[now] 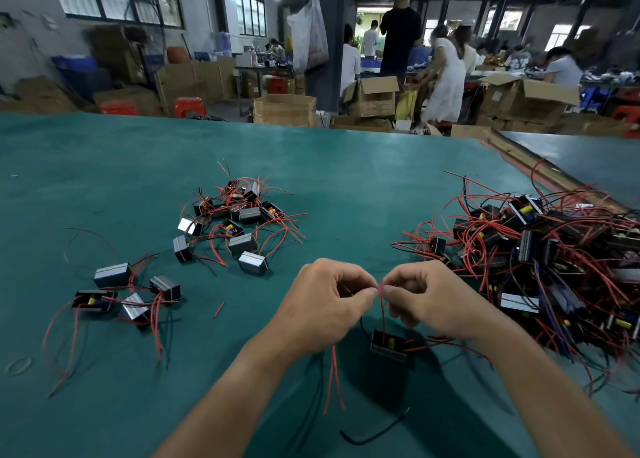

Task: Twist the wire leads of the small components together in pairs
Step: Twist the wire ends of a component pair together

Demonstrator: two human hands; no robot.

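Busy workshop behind a green table.
Cardboard boxes and red stools stand beyond its far edge, a white plastic bag hangs by a pillar, and people stand farther back; a faint loop, possibly a rubber band, lies at left.

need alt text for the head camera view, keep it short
The left hand and right hand pinch red wire leads together above a small black component at a green table. A large tangled pile of such components lies to the right, a smaller cluster and a looser group to the left. Behind, people work among cardboard boxes.
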